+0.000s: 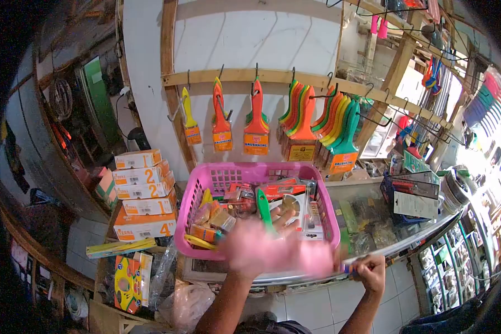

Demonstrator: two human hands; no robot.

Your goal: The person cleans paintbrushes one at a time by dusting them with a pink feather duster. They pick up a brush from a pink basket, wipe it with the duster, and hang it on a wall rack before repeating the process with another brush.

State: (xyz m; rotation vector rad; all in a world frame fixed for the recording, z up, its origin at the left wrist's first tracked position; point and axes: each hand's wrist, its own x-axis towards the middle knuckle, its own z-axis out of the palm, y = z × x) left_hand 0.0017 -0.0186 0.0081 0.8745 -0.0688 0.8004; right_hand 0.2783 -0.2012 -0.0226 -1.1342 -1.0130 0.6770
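A pink basket (331, 222) holds packaged tools, small brushes and a green handle (263, 207). My left hand (284, 218) reaches into it; its fingertips show spread beside the green handle, and the rest is hidden behind a blurred pink fluffy thing (312, 257). Whether the hand touches the handle is unclear. To the right, just past the basket's front corner, my right hand (370, 271) is closed on a thin stick, which seems to lead to the pink fluffy thing. That pink thing lies across the basket's front edge, smeared by motion.
Orange and white boxes (145, 206) are stacked left of the basket. Paint brushes (257, 119) hang from hooks on a wooden rail behind. A glass counter (367, 214) with packages stands at the right. A clear plastic bag (189, 303) lies at the front left.
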